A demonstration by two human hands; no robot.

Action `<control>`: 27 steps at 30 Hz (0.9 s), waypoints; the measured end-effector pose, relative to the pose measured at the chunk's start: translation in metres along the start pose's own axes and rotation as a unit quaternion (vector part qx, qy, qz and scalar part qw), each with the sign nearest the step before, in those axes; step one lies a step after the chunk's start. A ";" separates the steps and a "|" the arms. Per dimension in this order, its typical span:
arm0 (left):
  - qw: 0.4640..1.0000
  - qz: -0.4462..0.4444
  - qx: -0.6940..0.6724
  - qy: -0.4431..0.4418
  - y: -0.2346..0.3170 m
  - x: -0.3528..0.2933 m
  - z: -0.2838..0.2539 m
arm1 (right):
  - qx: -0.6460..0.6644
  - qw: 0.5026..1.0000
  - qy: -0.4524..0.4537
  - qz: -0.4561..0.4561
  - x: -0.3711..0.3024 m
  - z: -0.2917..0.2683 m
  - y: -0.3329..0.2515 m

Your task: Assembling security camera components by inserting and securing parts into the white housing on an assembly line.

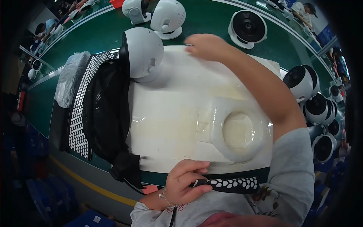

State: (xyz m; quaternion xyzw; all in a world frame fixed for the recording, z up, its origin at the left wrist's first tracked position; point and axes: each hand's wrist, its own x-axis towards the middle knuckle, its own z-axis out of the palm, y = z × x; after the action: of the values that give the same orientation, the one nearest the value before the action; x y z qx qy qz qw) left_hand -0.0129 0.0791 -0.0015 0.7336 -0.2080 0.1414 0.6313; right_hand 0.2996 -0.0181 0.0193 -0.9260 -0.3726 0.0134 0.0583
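Observation:
My left hand [187, 183] is at the front edge of the mat, its thumb and fingers closed on one end of a black piece with white pebble-like spots [234, 184]. The piece lies across my front, and its exact kind cannot be told. My right hand [207, 47] reaches to the far edge of the white mat [166, 125], fingers curled. Something small and dark shows at its fingertips, too small to name. Left of that hand stands a white rounded fan [145, 53]. On the mat's right side lies a translucent padded holder [219, 125] with a round hollow.
A black mesh bag [107, 109] lies along the mat's left side, over a black sheet with white hexagons [77, 125]. Beside it is a clear plastic bag [72, 77]. More white fans [168, 17] stand behind, with a black-fronted fan [247, 26] and several others at right.

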 end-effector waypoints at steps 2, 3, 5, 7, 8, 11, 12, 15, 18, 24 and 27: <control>1.000 0.013 -0.016 -0.005 0.000 0.002 -0.002 | 0.021 0.995 0.099 -0.009 0.026 0.027 -0.012; 1.000 0.015 -0.014 -0.006 -0.001 0.002 -0.002 | 0.021 0.995 0.102 -0.009 0.037 0.042 -0.010; 0.999 0.024 -0.025 0.002 -0.002 0.001 -0.001 | -0.061 0.960 0.272 0.018 0.052 0.065 -0.011; 0.999 0.001 -0.034 0.012 0.001 0.000 -0.002 | -0.041 0.977 0.211 0.010 0.046 0.043 -0.015; 0.999 -0.019 -0.048 0.017 0.004 -0.001 -0.001 | -0.027 0.988 0.149 0.009 0.038 0.028 -0.015; 0.994 -0.079 -0.073 0.003 0.008 0.002 -0.001 | 0.009 0.980 0.198 0.009 0.011 -0.007 -0.009; 0.991 -0.103 -0.079 -0.020 0.009 0.002 0.000 | 0.028 0.975 0.221 0.011 0.000 -0.013 -0.004; 0.978 -0.141 -0.155 -0.019 0.005 -0.006 0.004 | 0.030 0.925 0.377 -0.033 -0.052 -0.030 0.005; 0.965 -0.172 -0.194 -0.029 0.004 -0.007 0.005 | 0.218 0.912 0.340 0.079 -0.135 -0.072 -0.011; 0.964 -0.188 -0.179 0.049 0.010 -0.014 0.018 | 0.701 0.662 0.266 0.008 -0.248 -0.079 -0.043; 0.966 -0.165 -0.187 0.071 0.013 -0.013 0.031 | 0.697 0.662 0.260 0.096 -0.268 -0.057 -0.053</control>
State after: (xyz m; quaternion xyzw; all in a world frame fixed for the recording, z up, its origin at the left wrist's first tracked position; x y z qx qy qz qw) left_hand -0.0319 0.0490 -0.0015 0.6148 -0.0612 0.0454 0.7850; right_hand 0.0735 -0.1712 0.0777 -0.6112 -0.1331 0.0339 0.7795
